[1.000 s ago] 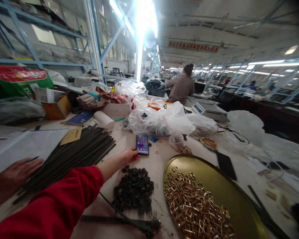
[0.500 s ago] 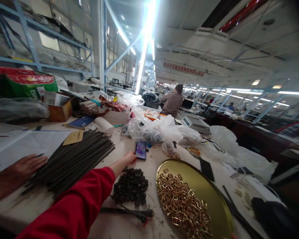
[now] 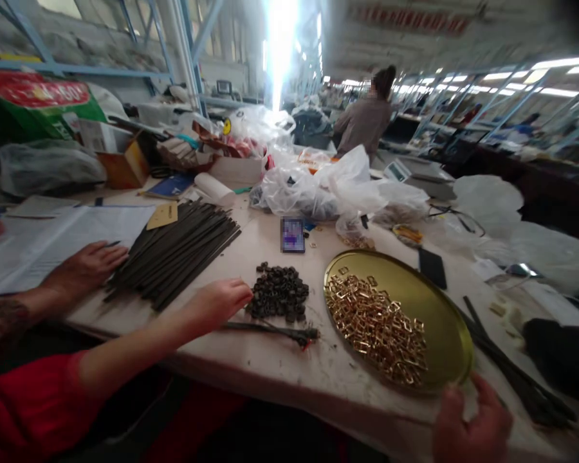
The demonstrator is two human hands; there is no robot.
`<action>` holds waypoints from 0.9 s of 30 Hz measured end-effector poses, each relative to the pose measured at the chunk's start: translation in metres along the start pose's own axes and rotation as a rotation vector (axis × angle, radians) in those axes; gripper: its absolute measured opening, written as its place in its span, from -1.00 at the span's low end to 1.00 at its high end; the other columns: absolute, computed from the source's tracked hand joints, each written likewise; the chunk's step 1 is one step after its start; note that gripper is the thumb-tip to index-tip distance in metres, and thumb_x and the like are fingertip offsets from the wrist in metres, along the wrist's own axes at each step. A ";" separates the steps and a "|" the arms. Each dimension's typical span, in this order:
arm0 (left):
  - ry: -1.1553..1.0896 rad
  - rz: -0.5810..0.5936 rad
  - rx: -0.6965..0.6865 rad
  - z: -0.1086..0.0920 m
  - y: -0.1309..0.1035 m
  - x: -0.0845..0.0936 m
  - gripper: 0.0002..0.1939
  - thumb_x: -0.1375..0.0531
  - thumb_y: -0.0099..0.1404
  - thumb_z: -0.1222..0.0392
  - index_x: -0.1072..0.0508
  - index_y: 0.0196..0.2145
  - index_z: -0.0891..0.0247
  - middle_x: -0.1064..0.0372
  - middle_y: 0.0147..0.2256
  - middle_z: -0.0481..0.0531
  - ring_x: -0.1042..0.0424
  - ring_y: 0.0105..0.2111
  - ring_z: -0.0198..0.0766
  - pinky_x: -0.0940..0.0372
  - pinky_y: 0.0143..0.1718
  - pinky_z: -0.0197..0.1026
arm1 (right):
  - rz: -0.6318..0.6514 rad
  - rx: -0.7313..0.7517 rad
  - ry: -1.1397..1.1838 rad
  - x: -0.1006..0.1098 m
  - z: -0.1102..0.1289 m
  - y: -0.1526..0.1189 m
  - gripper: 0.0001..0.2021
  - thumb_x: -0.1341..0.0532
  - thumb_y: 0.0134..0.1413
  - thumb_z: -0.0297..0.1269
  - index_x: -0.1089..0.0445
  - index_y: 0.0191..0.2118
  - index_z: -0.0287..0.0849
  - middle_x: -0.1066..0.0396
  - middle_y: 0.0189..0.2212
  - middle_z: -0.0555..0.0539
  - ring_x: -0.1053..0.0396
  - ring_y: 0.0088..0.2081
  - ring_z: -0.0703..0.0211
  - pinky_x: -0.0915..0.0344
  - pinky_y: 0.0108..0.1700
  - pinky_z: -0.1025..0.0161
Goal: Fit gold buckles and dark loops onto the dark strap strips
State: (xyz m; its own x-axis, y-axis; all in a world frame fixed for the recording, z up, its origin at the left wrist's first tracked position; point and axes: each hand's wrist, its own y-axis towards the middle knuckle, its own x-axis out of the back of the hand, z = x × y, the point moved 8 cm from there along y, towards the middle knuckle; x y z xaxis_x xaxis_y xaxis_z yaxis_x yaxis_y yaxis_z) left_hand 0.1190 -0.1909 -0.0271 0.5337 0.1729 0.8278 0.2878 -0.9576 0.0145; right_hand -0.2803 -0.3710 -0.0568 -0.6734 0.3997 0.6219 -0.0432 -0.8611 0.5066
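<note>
My left hand [image 3: 224, 301], with a red sleeve, is at the left edge of a pile of small black loops [image 3: 280, 292]. Its fingers are pressed together, and whatever they hold is hidden. My right hand [image 3: 470, 415] is blurred below the lower right rim of a round gold tray [image 3: 434, 321], thumb and forefinger apart and nothing visible between them. Many gold rectangular rings [image 3: 376, 321] are heaped on the tray's left side. Beyond the black pile lies a phone [image 3: 293, 235] with its screen lit. Dark strips [image 3: 275, 329] run just below the pile.
Another person's hand [image 3: 84, 267] rests by long dark strips [image 3: 178, 251] and open papers [image 3: 67, 241]. Clear plastic bags [image 3: 313, 190] line the back. A black flat object [image 3: 432, 268] and more strips [image 3: 516, 379] lie right of the tray. A person [image 3: 367, 119] is farther back.
My left hand has left the phone and come back toward me to the black pile. My right hand has come into view by the tray. The camera view has tilted down.
</note>
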 end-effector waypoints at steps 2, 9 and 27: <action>0.201 -0.009 -0.188 -0.022 -0.029 -0.012 -0.80 -0.02 0.32 0.20 -0.42 -0.29 0.25 -0.40 -0.23 0.06 -0.34 -0.20 -0.21 -0.20 -0.13 -0.18 | 0.060 0.272 0.101 -0.011 0.060 -0.024 -0.55 -0.05 0.10 -0.15 -0.20 0.07 -0.29 -0.28 -0.12 -0.32 -0.21 -0.05 -0.17 -0.15 -0.05 -0.09; 0.631 -0.030 -0.382 -0.059 -0.028 -0.063 -0.75 -0.10 0.25 0.32 -0.31 -0.09 0.29 -0.34 -0.14 0.11 -0.30 -0.20 -0.13 -0.19 -0.11 -0.08 | 0.494 0.720 0.149 -0.079 0.161 -0.081 -0.68 -0.08 0.13 -0.25 -0.23 -0.01 -0.21 -0.34 -0.21 -0.19 -0.28 -0.18 0.02 -0.26 -0.16 0.08; 0.563 -0.095 -0.163 -0.032 -0.021 -0.046 -0.74 -0.03 0.29 -0.01 -0.31 -0.11 0.10 -0.34 -0.19 -0.06 -0.30 -0.20 -0.23 -0.18 -0.14 -0.18 | 0.432 0.950 0.065 -0.099 0.150 -0.106 -0.44 -0.09 0.08 -0.12 -0.02 0.18 -0.16 -0.19 0.05 -0.24 -0.18 0.03 -0.11 -0.20 -0.03 -0.06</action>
State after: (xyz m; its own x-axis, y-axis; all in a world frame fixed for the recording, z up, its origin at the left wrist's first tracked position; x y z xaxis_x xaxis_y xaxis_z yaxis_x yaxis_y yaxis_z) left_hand 0.0630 -0.1864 -0.0479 -0.0050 0.1534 0.9882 0.1638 -0.9747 0.1521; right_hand -0.0985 -0.2724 -0.0823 -0.5331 0.0749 0.8427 0.7896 -0.3137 0.5274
